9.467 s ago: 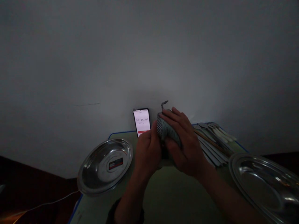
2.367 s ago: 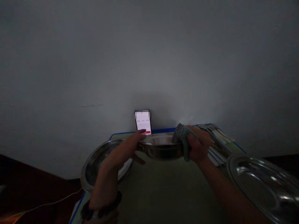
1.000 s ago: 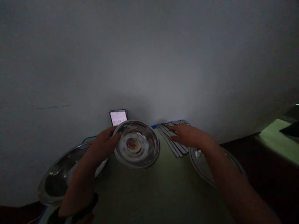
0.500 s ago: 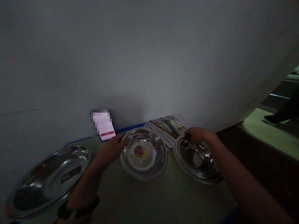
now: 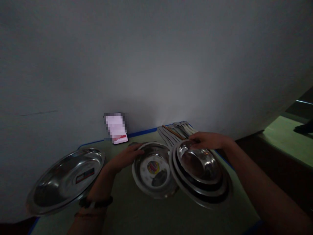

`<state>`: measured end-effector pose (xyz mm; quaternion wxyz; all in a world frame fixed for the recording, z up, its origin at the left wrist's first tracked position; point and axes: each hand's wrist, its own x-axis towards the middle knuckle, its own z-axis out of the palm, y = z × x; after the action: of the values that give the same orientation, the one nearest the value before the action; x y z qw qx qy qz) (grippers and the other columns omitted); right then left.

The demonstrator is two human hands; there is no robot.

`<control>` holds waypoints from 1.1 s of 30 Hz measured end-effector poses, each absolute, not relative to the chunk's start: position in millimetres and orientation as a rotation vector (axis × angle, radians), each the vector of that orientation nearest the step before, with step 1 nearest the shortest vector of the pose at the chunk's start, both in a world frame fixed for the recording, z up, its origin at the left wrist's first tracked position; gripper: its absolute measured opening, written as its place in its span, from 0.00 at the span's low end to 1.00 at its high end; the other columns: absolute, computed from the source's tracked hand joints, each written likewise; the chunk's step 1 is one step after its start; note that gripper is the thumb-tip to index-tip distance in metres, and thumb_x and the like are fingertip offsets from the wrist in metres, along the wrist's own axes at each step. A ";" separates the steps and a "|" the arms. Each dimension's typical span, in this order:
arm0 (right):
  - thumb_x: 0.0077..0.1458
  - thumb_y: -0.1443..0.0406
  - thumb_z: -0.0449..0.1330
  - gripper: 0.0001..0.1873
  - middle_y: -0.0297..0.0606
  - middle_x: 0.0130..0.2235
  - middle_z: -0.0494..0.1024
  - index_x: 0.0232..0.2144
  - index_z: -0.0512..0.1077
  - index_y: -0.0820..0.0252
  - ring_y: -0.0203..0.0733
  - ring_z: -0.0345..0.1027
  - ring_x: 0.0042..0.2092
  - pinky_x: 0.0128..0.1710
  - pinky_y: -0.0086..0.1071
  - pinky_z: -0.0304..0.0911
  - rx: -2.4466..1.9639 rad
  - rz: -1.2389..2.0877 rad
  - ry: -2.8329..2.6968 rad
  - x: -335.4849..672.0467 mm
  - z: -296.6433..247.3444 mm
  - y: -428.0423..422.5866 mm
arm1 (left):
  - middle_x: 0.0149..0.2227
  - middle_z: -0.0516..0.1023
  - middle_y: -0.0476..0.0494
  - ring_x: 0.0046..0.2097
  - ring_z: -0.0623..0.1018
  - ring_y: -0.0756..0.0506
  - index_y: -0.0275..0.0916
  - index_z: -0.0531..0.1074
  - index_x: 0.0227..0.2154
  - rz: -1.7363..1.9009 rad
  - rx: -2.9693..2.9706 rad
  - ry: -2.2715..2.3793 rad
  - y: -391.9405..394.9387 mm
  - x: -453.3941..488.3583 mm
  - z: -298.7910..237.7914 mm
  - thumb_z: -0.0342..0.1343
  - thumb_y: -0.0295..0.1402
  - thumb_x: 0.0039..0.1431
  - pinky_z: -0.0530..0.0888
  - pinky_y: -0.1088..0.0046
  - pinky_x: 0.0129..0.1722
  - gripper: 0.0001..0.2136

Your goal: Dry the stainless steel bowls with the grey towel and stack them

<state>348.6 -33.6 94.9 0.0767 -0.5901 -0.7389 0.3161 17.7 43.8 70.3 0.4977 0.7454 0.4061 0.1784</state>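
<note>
My left hand point(image 5: 126, 157) grips the left rim of a round steel bowl point(image 5: 148, 181) with a yellow and red sticker on its bottom. My right hand point(image 5: 207, 140) is closed on the far rim of a stack of nested steel bowls point(image 5: 200, 189), which tilts towards me. The stack's left side overlaps the right edge of the stickered bowl; whether they touch I cannot tell. Behind the bowls lies a row of flat cutlery point(image 5: 168, 135) with a brown stick point(image 5: 174, 132) among it, partly hidden by the stack.
A large oval steel dish point(image 5: 56, 189) with a dark label lies at the left of the pale green table point(image 5: 137, 215). A lit phone point(image 5: 117, 129) leans against the grey wall point(image 5: 156, 65). At far right, a person's dark shoe point(image 5: 304, 129) shows on a pale floor.
My right hand has lifted and tilted the bowl stack and moved it left, up to the stickered bowl. The rims in the stack now stand further apart. My left hand keeps its grip.
</note>
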 end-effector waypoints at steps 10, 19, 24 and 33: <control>0.55 0.62 0.58 0.10 0.45 0.39 0.77 0.37 0.71 0.64 0.45 0.69 0.40 0.38 0.34 0.60 -1.737 0.534 -2.259 262.5 71.0 4.6 | 0.35 0.80 0.40 0.39 0.78 0.40 0.35 0.74 0.44 0.289 1.571 1.001 39.0 8.9 66.0 0.40 0.59 0.57 0.73 0.66 0.34 0.32; 0.52 0.59 0.60 0.36 0.54 0.54 0.68 0.59 0.55 0.68 0.47 0.67 0.49 0.46 0.37 0.61 -1.693 0.552 -2.058 241.0 48.5 -3.8 | 0.50 0.76 0.40 0.49 0.76 0.40 0.40 0.70 0.51 0.373 2.028 0.911 54.2 0.2 61.3 0.56 0.46 0.54 0.69 0.66 0.50 0.23; 0.54 0.57 0.57 0.23 0.52 0.46 0.76 0.48 0.67 0.66 0.51 0.70 0.45 0.41 0.39 0.62 -1.775 0.636 -2.229 251.0 58.1 -13.4 | 0.47 0.78 0.42 0.47 0.76 0.40 0.41 0.73 0.47 0.397 1.995 0.890 45.6 10.9 66.6 0.58 0.45 0.53 0.70 0.63 0.49 0.20; 0.56 0.59 0.56 0.19 0.50 0.46 0.77 0.47 0.71 0.64 0.50 0.71 0.46 0.42 0.36 0.61 -2.064 0.384 -2.088 344.0 90.8 -32.9 | 0.49 0.75 0.38 0.46 0.76 0.40 0.38 0.64 0.53 0.431 1.477 0.780 -8.3 98.1 56.3 0.53 0.46 0.57 0.75 0.66 0.38 0.24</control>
<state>344.0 -32.9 90.8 0.0901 -0.6941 -0.7024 0.1293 98.1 -8.3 56.3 0.6504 0.6504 0.3436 0.1897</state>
